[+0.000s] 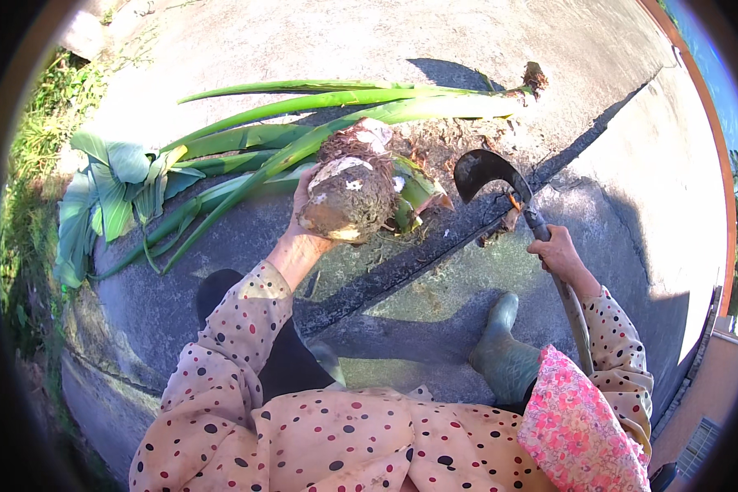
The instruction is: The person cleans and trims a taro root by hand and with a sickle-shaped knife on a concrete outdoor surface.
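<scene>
My left hand [302,234] is closed around the side of a big, soil-caked taro corm [361,197], held up in front of me. White cut patches and shaggy brown root fibres show on it. In my right hand [559,252] is the handle of a sickle [488,170], its dark curved blade pointing left, apart from the corm. Behind the corm, long green leaf stalks [328,102] lie across the ground, with broad, limp leaves [111,184] at their left ends. A short green stalk stump [418,193] shows just right of the corm.
Plant scraps [500,225] lie beside a dark groove [385,279] running across the concrete [599,49]. My green rubber boots [504,353] stand below. Grass [33,189] borders the left side. A pink floral cloth [578,418] hangs by my right side.
</scene>
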`<state>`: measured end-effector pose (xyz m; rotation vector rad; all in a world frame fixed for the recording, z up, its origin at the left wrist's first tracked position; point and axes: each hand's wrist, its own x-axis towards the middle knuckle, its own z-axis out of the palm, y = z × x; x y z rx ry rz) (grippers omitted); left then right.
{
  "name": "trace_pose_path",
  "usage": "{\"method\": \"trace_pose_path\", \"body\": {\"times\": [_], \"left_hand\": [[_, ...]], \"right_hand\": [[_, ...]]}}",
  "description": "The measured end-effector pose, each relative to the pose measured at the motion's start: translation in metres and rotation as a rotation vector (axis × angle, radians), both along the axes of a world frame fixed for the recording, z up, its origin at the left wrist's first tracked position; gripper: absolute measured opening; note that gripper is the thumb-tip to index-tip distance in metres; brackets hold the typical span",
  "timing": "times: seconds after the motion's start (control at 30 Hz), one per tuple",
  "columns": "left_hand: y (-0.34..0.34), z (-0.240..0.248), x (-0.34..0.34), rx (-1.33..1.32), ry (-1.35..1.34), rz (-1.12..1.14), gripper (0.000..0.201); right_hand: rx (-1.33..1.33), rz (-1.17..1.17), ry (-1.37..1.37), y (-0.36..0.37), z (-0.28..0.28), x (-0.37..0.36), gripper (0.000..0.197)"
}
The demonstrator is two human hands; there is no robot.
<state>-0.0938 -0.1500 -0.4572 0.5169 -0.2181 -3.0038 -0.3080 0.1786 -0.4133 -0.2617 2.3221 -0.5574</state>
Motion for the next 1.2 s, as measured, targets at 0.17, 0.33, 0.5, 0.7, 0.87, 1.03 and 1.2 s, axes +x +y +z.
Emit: {"method": "trace_pose_path", "body": {"times": [0.17, 0.33, 0.5, 0.7, 0.87, 1.03, 1.2], "left_hand": [[-0.004, -0.012, -0.004, 0.059, -0.080, 0.062, 0.056], [0.005, -0.017, -0.017, 0.039, -0.081, 0.000, 0.047], [0.001, 0.006, -0.011, -0.034, -0.080, -0.047, 0.048], [0.003, 0.023, -0.010, -0.203, -0.145, -0.102, 0.051], [0.017, 0.040, -0.009, -0.860, -0.368, -0.053, 0.055], [0.035, 0.055, 0.007, -0.876, -0.427, -0.009, 0.060], [0.036, 0.067, 0.054, -0.601, -0.530, 0.058, 0.050]], "right_hand": [[-0.063, 0.038, 0.111, 0.016, -0.010, -0.009, 0.024], [0.044, 0.030, 0.096, 0.027, 0.007, -0.014, 0.023], [-0.062, -0.185, -0.272, 0.024, 0.029, 0.002, 0.019], [0.039, -0.094, 0.196, 0.073, 0.007, -0.008, 0.019], [-0.002, -0.043, 0.317, 0.070, -0.012, -0.034, 0.020], [-0.183, -0.069, 0.114, 0.019, -0.014, -0.046, 0.017], [-0.324, 0.129, 0.130, -0.035, -0.018, -0.078, 0.021]]}}
